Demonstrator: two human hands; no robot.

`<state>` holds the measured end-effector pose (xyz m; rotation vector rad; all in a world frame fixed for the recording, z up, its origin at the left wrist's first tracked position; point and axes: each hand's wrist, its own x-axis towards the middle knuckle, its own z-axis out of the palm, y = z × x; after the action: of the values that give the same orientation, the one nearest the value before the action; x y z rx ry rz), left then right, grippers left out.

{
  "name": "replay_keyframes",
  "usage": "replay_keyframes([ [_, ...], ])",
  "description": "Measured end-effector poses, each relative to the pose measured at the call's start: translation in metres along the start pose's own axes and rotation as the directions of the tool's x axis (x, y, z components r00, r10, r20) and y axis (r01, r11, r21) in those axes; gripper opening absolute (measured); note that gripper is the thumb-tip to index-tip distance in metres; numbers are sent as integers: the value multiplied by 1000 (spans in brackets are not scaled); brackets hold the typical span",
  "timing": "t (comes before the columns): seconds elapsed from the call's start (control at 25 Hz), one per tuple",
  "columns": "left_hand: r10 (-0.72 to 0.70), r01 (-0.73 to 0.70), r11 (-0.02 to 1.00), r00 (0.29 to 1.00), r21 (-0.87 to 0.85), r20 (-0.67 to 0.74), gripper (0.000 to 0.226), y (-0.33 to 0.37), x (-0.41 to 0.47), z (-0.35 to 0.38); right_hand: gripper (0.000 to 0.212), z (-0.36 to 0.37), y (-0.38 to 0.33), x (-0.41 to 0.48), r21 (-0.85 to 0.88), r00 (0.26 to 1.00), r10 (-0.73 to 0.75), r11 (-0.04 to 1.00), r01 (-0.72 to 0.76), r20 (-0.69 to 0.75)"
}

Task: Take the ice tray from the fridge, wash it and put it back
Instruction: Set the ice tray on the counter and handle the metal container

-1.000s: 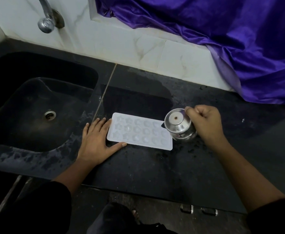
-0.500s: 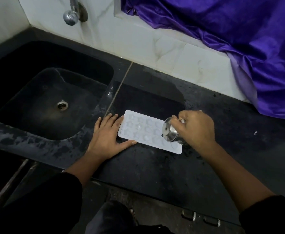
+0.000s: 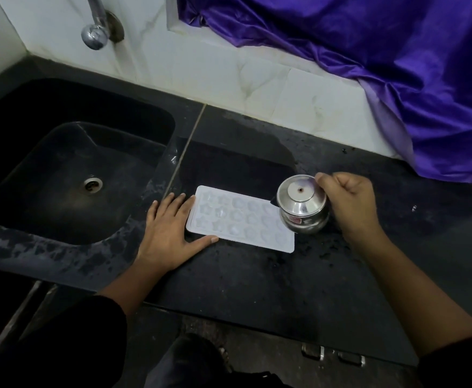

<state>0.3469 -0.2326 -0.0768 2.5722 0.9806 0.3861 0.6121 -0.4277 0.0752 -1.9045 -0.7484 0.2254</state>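
Ice tray: the white ice tray (image 3: 240,218) lies flat on the black tabletop (image 3: 257,281), just right of the sink, with its long side running left to right. Its small moulded pockets face up, and I cannot tell whether anything is in them.
Left hand: my left hand (image 3: 170,228) lies palm down on the tabletop at the tray's left end — fingers straight and close together, fingertips against the short edge, thumb spread out along the tray's near edge.
Right hand: my right hand (image 3: 349,203) is curled round a small steel pot (image 3: 302,204), gripping it from the right side with the knuckles up.
Steel pot: it is tipped over the tray's right end, with one round end turned towards me and a dark dot at its middle. A red sticker (image 3: 295,220) shows on its belly. I cannot tell whether it touches the tray.
Tabletop: wet in patches, with dark specks (image 3: 327,247) scattered near my right wrist.
Sink: a black sink (image 3: 69,152) is set into the tabletop on the left, with a metal drain (image 3: 93,184) in its floor.
Tap: a chrome tap (image 3: 96,32) comes out of the white tiled wall (image 3: 215,71) above the sink.
Cloth: a purple cloth (image 3: 369,65) hangs down at the back right — its lower folds reach the tabletop.
Below: two metal handles (image 3: 332,355) show under the tabletop's front edge.
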Motion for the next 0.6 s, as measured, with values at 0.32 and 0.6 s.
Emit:
replay_keyframes([
  [0.32,-16,16,1000,1000,-3,17,114,1,0,-1,53,57,-25,-6,-554,925,-284,741,378,252],
  [0.6,-24,24,1000,999,7,38,115,1,-1,-2,49,80,-31,-8,-689,886,-276,558,463,372],
])
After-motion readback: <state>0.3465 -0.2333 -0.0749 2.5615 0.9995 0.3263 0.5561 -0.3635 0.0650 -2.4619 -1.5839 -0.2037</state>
